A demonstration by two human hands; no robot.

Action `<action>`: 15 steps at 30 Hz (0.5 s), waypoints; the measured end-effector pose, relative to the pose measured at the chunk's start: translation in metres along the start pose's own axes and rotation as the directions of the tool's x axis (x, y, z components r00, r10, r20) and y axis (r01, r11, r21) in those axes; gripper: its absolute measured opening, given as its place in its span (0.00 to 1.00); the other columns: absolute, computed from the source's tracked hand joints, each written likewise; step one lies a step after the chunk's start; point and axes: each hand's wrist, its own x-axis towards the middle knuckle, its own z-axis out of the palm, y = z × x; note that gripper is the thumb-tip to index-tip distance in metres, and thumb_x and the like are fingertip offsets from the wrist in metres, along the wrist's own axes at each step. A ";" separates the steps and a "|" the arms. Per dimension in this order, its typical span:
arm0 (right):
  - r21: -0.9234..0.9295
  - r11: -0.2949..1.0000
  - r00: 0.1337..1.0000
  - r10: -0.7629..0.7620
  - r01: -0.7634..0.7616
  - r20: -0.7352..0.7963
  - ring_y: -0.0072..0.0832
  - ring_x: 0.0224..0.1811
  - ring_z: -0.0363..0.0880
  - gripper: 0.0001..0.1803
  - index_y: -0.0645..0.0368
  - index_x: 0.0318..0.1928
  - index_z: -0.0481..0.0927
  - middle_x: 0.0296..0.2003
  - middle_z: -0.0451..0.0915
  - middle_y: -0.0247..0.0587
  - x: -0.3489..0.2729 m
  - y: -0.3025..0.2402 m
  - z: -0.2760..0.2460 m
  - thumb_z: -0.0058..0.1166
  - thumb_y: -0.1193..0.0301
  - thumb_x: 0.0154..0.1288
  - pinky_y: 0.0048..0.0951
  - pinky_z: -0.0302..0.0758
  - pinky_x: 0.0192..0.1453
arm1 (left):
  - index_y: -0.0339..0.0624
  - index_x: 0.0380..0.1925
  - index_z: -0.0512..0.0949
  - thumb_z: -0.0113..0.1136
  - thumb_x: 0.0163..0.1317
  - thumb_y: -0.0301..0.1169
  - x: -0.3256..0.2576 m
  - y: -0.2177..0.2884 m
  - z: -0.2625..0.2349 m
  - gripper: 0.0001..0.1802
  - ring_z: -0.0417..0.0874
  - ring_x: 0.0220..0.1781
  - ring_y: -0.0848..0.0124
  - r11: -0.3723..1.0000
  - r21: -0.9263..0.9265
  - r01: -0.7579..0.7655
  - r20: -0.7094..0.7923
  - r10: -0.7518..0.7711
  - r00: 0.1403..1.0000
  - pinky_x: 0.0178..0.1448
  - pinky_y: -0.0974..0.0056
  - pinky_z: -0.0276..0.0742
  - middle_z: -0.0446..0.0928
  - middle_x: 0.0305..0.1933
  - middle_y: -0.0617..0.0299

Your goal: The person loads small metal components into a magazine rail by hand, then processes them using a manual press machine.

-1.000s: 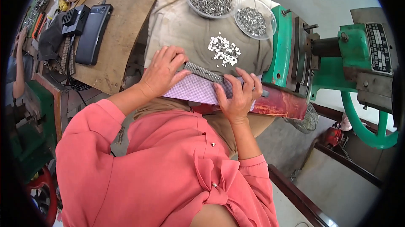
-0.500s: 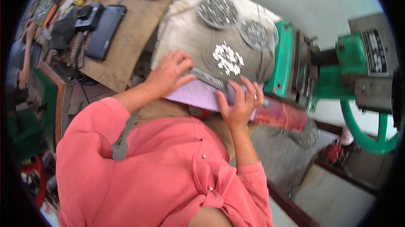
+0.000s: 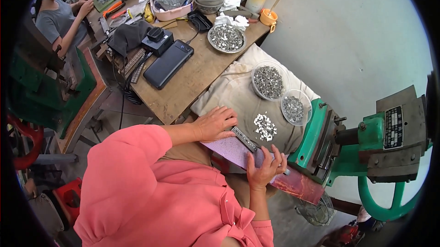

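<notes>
A narrow dark metal bar [image 3: 244,139] with a row of small silvery pieces along it lies slantwise before me, on a purple sheet [image 3: 229,149]. At its upper left end my left hand [image 3: 215,124] is closed, thumb and bent fingers by the bar. My right hand [image 3: 266,170] has its thumb and forefinger on either side of the lower right end, the other fingers spread. Just beyond the bar, a loose pile of small shiny metal pieces [image 3: 265,127] lies on a beige cloth [image 3: 224,92].
Clear tubs [image 3: 270,80] of metal pieces stand on the cloth. To the right is a green hand press [image 3: 348,155] with a wheel. A wooden table [image 3: 172,102] at left bears a black power bank [image 3: 168,64] and a metal-filled bowl [image 3: 227,38]. Another person [image 3: 59,22] sits far left.
The view has swung up and left, so more of the table and the other person show. Both hands stay at the bar's two ends; the loose pile looks much the same.
</notes>
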 end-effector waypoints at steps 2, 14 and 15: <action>0.047 0.999 0.999 -0.021 0.023 -0.048 0.48 0.65 0.59 0.23 0.50 0.48 0.82 0.58 0.74 0.41 -0.011 0.005 0.003 0.72 0.59 0.53 0.47 0.55 0.72 | 0.43 0.45 0.74 0.65 0.61 0.48 0.013 -0.002 -0.009 0.23 0.74 0.52 0.57 0.997 -0.015 -0.071 -0.037 0.070 0.997 0.56 0.56 0.72 0.72 0.47 0.56; 0.343 0.371 0.406 0.107 -0.863 0.908 0.41 0.39 0.81 0.09 0.64 0.42 0.84 0.37 0.85 0.46 -0.109 -0.035 0.035 0.58 0.71 0.68 0.29 0.77 0.46 | 0.45 0.43 0.78 0.70 0.58 0.46 0.128 -0.056 -0.038 0.21 0.81 0.32 0.62 0.951 0.058 -0.305 -0.540 0.287 0.791 0.35 0.60 0.78 0.77 0.32 0.62; 0.162 0.407 0.240 0.148 -0.899 0.960 0.40 0.39 0.82 0.10 0.66 0.44 0.84 0.39 0.85 0.50 -0.106 -0.032 0.045 0.58 0.71 0.69 0.30 0.77 0.45 | 0.45 0.42 0.78 0.70 0.58 0.45 0.129 -0.059 -0.033 0.20 0.81 0.32 0.61 0.944 0.051 -0.327 -0.562 0.298 0.772 0.34 0.59 0.77 0.77 0.32 0.62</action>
